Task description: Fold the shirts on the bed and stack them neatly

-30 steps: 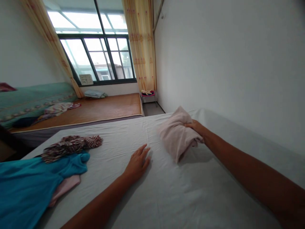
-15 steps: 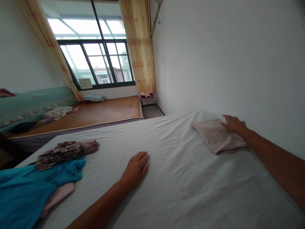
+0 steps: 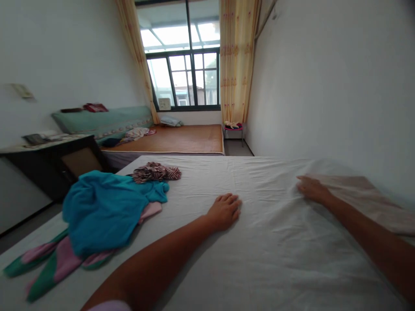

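Observation:
My left hand (image 3: 225, 211) lies flat on the white bed sheet (image 3: 259, 250), its fingers stretched out and holding nothing. Farther right, my right hand (image 3: 313, 188) rests on the sheet with fingers extended, at the left edge of a pale beige-pink cloth (image 3: 353, 188). That cloth lies flat against the wall side of the bed, partly behind my right forearm. Left of my left hand are a turquoise garment (image 3: 103, 211), a striped crumpled cloth (image 3: 155, 172) and a bit of pink fabric (image 3: 151, 210).
Pink and green cloth ends (image 3: 48, 268) stick out below the turquoise garment. A dark cabinet (image 3: 78, 160) stands on the left. Beyond the sheet is another bed with a brown mat (image 3: 191, 138), under a window. A white wall (image 3: 330, 86) runs along the right.
The view has turned left, bringing in the cabinet. My right hand has come off the beige-pink cloth onto the sheet at its left; the cloth now reaches farther right. My left hand stays flat.

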The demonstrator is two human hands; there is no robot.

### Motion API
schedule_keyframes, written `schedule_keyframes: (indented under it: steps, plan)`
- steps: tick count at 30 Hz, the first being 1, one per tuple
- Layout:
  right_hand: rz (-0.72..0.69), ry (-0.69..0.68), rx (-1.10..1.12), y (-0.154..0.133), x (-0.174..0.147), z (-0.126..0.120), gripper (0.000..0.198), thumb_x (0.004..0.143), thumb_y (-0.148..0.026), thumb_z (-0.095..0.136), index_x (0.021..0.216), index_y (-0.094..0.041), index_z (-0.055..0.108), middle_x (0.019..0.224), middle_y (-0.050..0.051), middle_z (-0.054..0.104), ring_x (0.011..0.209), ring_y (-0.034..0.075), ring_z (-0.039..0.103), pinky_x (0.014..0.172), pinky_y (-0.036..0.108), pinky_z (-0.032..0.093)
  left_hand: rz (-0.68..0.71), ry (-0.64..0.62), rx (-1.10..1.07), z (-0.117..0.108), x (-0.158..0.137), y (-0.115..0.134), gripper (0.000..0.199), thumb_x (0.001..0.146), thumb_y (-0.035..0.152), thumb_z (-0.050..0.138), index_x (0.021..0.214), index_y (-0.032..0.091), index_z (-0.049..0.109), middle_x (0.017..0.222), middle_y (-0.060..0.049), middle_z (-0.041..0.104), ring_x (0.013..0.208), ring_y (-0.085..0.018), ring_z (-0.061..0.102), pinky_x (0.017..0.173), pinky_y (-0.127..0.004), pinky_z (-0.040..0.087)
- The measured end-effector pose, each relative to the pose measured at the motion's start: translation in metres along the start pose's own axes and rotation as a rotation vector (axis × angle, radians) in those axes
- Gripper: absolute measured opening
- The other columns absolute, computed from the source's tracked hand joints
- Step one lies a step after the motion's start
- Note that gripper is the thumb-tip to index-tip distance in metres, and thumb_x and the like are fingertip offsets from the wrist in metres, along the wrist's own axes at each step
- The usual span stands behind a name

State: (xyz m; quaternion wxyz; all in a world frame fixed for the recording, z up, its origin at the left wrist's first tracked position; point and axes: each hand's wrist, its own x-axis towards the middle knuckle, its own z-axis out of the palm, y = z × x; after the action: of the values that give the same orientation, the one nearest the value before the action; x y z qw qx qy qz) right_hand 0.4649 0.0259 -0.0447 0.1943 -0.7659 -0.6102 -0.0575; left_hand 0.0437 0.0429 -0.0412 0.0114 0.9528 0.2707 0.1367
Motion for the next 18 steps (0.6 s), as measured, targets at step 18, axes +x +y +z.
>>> schedule_keyframes:
  steps: [18]
  plan:
    - [-0.722, -0.105, 0.212, -0.190, -0.053, 0.055, 0.042, 0.095, -0.031, 0.038, 0.133, -0.023, 0.052, 0.136, 0.005, 0.055, 0.127, 0.022, 0.047, 0.107, 0.045, 0.039, -0.752, 0.140, 0.480, -0.122, -0.055, -0.164, 0.033, 0.088, 0.016, 0.040, 0.105, 0.021, 0.068, 0.119, -0.013, 0.061, 0.115, -0.029, 0.048, 0.096, -0.050, 0.032]
